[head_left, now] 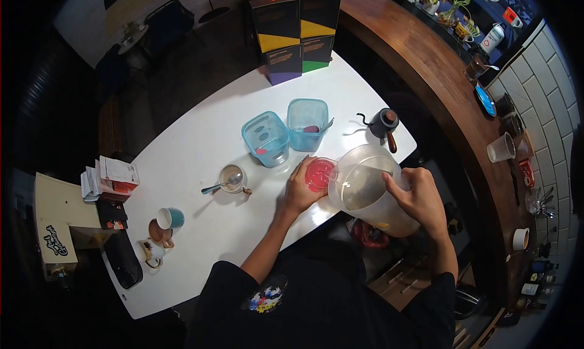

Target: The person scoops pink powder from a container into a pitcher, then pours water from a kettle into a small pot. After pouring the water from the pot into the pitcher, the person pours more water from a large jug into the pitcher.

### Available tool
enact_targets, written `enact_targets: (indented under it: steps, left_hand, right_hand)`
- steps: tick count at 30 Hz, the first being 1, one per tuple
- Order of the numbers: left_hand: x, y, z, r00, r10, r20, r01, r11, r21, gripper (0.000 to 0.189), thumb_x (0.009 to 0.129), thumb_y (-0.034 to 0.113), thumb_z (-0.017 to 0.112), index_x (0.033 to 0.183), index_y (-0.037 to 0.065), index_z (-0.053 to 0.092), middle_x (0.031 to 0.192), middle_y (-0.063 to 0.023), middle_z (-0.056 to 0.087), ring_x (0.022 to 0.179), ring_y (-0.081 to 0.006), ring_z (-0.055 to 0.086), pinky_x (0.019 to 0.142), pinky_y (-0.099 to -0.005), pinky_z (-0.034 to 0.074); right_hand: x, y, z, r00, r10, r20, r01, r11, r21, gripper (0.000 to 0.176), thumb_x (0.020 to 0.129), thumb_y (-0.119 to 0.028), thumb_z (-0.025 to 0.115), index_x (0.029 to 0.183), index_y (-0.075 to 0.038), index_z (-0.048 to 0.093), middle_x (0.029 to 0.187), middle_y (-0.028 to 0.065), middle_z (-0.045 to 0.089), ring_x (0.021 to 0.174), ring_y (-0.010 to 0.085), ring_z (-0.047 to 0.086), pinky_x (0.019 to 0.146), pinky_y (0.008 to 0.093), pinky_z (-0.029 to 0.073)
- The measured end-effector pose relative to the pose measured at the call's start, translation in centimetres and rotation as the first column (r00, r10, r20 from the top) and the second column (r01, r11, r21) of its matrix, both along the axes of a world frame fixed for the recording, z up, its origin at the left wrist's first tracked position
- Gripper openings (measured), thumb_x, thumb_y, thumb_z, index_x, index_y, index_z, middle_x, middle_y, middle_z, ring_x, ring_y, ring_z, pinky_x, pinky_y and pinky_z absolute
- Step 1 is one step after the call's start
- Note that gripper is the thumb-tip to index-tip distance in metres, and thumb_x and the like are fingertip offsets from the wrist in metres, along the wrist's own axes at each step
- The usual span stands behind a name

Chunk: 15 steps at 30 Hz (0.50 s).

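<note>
— What have the hands got?
— The left hand (299,194) curls round a small clear cup of pink-red liquid (319,174). The right hand (420,197) grips a big translucent plastic jug (365,188), tilted, with its lip at the cup's rim.
— How far along?
— The cup looks part full. I can't tell if anything is flowing.
— Where?
— By the white tabletop's (201,142) near edge, just in front of two blue plastic tubs (266,138).

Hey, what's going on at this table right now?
A person leans over a white table. Their left hand grips a small pink cup, and their right hand holds a large clear pitcher tilted with its rim against the cup. Whether liquid is flowing can't be told. Blue tubs and a spoon cup sit nearby.
</note>
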<state>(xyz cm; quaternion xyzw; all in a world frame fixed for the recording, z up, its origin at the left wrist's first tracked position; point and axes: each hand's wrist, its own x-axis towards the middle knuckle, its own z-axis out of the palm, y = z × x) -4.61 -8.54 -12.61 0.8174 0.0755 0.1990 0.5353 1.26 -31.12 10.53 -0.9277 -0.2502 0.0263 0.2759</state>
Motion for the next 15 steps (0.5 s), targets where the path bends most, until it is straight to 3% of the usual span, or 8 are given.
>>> enact_targets:
  steps: [1, 14, 15]
  left_hand:
    - [0.0, 0.02, -0.05, 1.0, 0.007, 0.005, -0.007, 1.0, 0.021, 0.087, 0.058, 0.034, 0.093, 0.129, 0.002, 0.053, 0.131, -0.0227, 0.057, 0.122, -0.0377, 0.056, 0.102, -0.0443, 0.046]
    - [0.08, -0.02, -0.04, 1.0, 0.007, 0.004, -0.007, 1.0, 0.008, 0.087, 0.058, 0.035, 0.093, 0.128, 0.002, 0.053, 0.131, -0.023, 0.057, 0.121, -0.0378, 0.056, 0.102, -0.0441, 0.047]
    - [0.13, 0.01, -0.11, 1.0, 0.0, 0.009, 0.0, 1.0, 0.003, 0.087, 0.058, 0.035, 0.093, 0.128, 0.001, 0.053, 0.131, -0.0229, 0.057, 0.121, -0.0379, 0.056, 0.102, -0.0443, 0.047]
  right_hand:
    - [-0.05, 0.12, 0.34, 0.996, -0.032, -0.089, 0.029, 0.999, -0.039, 0.051, 0.085, -0.035, 0.069, 0.07, 0.014, 0.062, 0.062, 0.0311, 0.055, 0.061, 0.0445, 0.059, 0.068, 0.0471, 0.048]
    - [-0.47, -0.47, -0.25, 0.987, -0.06, -0.147, 0.06, 0.998, -0.003, 0.051, 0.086, -0.034, 0.068, 0.07, 0.014, 0.062, 0.059, 0.0304, 0.055, 0.058, 0.0438, 0.061, 0.062, 0.0457, 0.048]
    - [-0.55, -0.62, -0.58, 0.996, -0.044, -0.077, 0.045, 0.999, 0.015, 0.051, 0.086, -0.034, 0.068, 0.071, 0.015, 0.063, 0.059, 0.0298, 0.055, 0.056, 0.0427, 0.061, 0.061, 0.0452, 0.048]
